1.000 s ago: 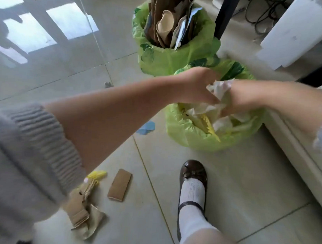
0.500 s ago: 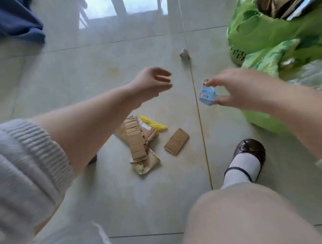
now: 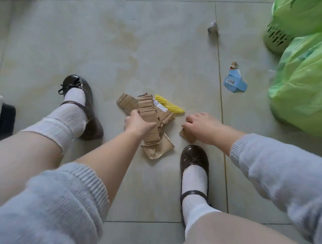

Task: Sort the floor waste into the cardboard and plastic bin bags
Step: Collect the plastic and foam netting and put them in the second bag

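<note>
At centre frame, the left hand is closing its fingers around the crumpled cardboard pile on the floor, probably to lift the lot at once. At three o'clock from it, the right hand is curling over a small flat cardboard piece; whether it is gripping yet, I cannot tell. A yellow plastic scrap is lying against the pile at one o'clock. Farther toward two o'clock, a blue wrapper is waiting near the green bin bags, which are standing within easy reach.
</note>
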Demonstrator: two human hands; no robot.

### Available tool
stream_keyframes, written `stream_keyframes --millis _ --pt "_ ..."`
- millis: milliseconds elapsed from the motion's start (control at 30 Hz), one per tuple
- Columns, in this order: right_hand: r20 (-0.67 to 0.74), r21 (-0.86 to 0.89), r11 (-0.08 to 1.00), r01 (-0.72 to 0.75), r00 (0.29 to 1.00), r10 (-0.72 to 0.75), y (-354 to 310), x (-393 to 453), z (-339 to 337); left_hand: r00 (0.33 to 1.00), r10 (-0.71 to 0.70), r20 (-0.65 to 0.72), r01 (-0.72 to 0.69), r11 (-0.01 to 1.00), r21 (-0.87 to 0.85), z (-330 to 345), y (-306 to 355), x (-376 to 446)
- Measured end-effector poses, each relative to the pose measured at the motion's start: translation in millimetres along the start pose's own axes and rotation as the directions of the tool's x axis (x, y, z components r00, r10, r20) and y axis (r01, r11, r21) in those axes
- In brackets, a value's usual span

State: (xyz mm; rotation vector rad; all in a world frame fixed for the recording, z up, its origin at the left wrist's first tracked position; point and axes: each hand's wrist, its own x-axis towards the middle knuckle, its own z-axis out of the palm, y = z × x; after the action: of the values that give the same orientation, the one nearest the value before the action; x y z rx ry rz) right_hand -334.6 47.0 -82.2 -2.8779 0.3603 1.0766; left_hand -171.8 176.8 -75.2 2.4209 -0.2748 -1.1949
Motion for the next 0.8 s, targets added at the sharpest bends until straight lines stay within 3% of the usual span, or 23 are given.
stream_keyframes --millis 100,167,233,333,400,433,467,533,567,600,667,800 --pt "-0.196 -0.159 0.983 0.089 0.973 -0.12 3 10 12 0.996 -0.045 -0.072 0.048 0.998 0.041 16 0 6" --pt "-0.25 -0.216 0.974 0.073 0.96 -0.128 3 14 15 0.994 -0.045 -0.098 0.051 0.997 0.054 22 1 8" --pt "-0.224 -0.185 0.98 0.076 0.967 -0.118 5 16 14 0.994 -0.053 -0.095 0.059 0.997 0.059 27 0 9" --pt "-0.056 -0.066 0.998 -0.009 0.998 0.006 11 20 13 0.993 -0.066 -0.098 0.064 0.998 -0.021 30 -7 12" --pt "-0.019 0.168 0.977 -0.135 0.99 0.14 15 19 12 0.995 -0.041 -0.095 0.033 0.995 -0.092 28 -14 16" --pt "0.011 0.345 0.914 -0.212 0.975 0.222 17 17 9 0.996 -0.029 -0.087 0.017 0.991 -0.13 27 -17 19" --pt "0.071 0.56 0.781 -0.277 0.955 0.287 21 15 5 0.998 -0.016 -0.066 0.004 0.983 -0.185 25 -21 21" --pt "0.21 0.904 0.297 -0.309 0.924 0.321 23 11 -1 1.0 -0.006 -0.016 0.0 0.941 -0.338 19 -28 24" --pt "0.241 0.959 0.07 -0.276 0.918 0.316 20 10 -4 1.0 -0.011 -0.004 0.009 0.914 -0.406 17 -30 25" --pt "0.261 0.965 -0.091 -0.245 0.916 0.303 17 10 -8 1.0 -0.03 -0.004 0.025 0.889 -0.458 15 -31 27" --pt "0.298 0.939 -0.251 -0.234 0.918 0.26 7 18 -12 0.996 -0.091 0.003 0.077 0.82 -0.567 12 -29 31" --pt "0.308 0.933 -0.283 -0.22 0.898 0.315 -18 47 -13 0.982 -0.157 0.102 0.181 0.663 -0.727 10 -18 37"
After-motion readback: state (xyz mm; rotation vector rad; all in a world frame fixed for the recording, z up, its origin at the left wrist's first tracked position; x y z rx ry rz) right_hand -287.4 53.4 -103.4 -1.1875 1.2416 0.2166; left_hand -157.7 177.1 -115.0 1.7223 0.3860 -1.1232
